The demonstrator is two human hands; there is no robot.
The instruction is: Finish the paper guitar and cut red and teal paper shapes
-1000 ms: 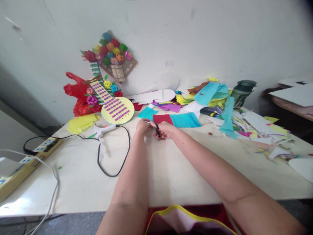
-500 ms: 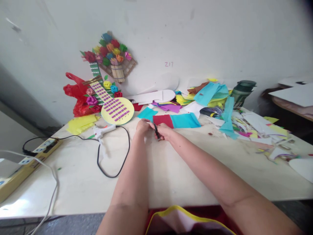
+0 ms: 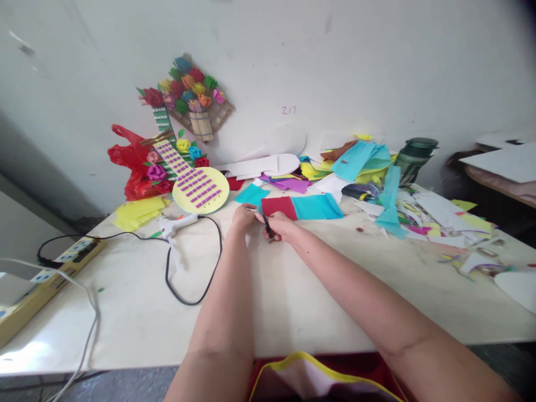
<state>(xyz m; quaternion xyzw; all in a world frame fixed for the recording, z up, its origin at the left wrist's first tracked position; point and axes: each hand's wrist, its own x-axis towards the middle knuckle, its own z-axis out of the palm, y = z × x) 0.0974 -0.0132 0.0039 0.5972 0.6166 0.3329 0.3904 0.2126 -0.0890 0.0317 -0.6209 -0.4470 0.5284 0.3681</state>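
My right hand (image 3: 281,225) is closed around scissors (image 3: 267,225) with dark handles, their tips toward my left hand (image 3: 244,216). The left fingers are pinched together just left of the scissors. A pale sliver shows at their tips, too small to tell whether it is paper or blade. Just behind the hands lies a red piece of crepe paper (image 3: 278,207). It touches a blue piece of crepe paper (image 3: 317,206) on its right. Another blue piece (image 3: 252,194) lies behind my left hand.
A glue gun (image 3: 180,224) with a looped black cord lies left, near a power strip (image 3: 54,273). Behind it leans a yellow paper guitar shape (image 3: 201,190) beside paper flowers (image 3: 157,172). Paper scraps (image 3: 435,218) and a green bottle (image 3: 416,159) are at right.
The scissor handles have shifted very slightly in my right hand. My left hand stays almost in the same place, and the papers lie as before.
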